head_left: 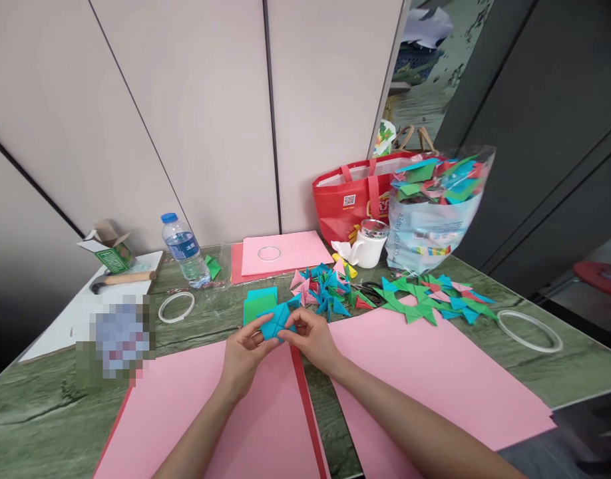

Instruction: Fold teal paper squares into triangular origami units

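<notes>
Between both hands is a blue piece of folded paper with crease lines crossing on it. My left hand pinches its left side with thumb and fingers. My right hand grips its right side, thumb near the lower edge. They hold it above the far edge of a pink sheet stack. Just behind it lie green and blue paper squares. A pile of folded blue, pink and green paper pieces sits beyond my right hand.
Another pink stack lies to the right, with joined green paper pieces and a white ring past it. At the back stand a water bottle, a white mug, a red bag and a plastic bag of folded paper.
</notes>
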Demonstrator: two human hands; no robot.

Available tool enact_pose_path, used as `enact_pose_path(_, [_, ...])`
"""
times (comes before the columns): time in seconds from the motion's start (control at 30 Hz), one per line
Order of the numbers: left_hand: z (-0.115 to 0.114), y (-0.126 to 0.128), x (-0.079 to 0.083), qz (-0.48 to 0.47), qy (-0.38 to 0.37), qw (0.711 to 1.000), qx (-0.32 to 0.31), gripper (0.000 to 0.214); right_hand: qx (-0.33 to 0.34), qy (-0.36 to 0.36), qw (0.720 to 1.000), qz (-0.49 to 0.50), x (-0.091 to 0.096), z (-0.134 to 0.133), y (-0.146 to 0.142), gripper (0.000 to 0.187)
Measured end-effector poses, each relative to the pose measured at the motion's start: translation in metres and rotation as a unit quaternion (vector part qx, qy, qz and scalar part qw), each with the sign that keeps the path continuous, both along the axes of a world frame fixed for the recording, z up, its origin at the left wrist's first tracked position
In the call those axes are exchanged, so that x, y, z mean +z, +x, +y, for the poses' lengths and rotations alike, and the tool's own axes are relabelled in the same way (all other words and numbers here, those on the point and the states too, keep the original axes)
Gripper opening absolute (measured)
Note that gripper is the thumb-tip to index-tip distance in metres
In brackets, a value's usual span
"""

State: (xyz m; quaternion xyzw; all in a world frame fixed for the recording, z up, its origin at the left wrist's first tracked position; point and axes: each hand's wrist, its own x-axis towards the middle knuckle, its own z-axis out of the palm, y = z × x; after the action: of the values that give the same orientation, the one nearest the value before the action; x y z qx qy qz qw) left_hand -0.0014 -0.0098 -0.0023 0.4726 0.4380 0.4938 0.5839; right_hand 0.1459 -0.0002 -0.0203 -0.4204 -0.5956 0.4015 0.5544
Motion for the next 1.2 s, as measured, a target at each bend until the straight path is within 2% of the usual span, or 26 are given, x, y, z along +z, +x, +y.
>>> enact_pose_path(0.4, [-0.0007,0.0024,-0.0033,-0.003,0.002,1.000,0.018,0.051,0.011,-0.029,0.999,0.033,0.0001,-0.0016,-0.0012,0.018])
enact_pose_path(0.6, [-0.0010,0.0038,-0.0046,0.050,0.019,0.998,0.034,0.035,-0.013,-0.008,1.000,0.002,-0.0004,-0.0016,-0.0004,0.016])
enact_pose_path(0.7, [-0.0013,0.0047,-0.0034,0.081,0.016,0.996,0.040,0.034,-0.022,0.002,1.000,-0.012,-0.0008,-0.0009,0.0007,0.012])
enact_pose_path(0.8, [-0.0008,0.0043,-0.0012,0.067,0.006,0.996,0.060,0.037,0.005,-0.001,1.000,0.001,-0.0017,0.0002,0.0015,0.011])
enact_pose_path(0.97, [0.0005,0.0004,0.0021,0.050,-0.005,0.996,0.080,0.040,0.078,-0.050,0.993,0.072,-0.0047,0.0021,0.0012,0.016])
enact_pose_path(1.2, [-0.0012,-0.0003,0.0031,0.036,-0.005,0.997,0.065,0.041,0.058,-0.051,0.994,0.074,-0.0031,0.0014,-0.0002,0.013])
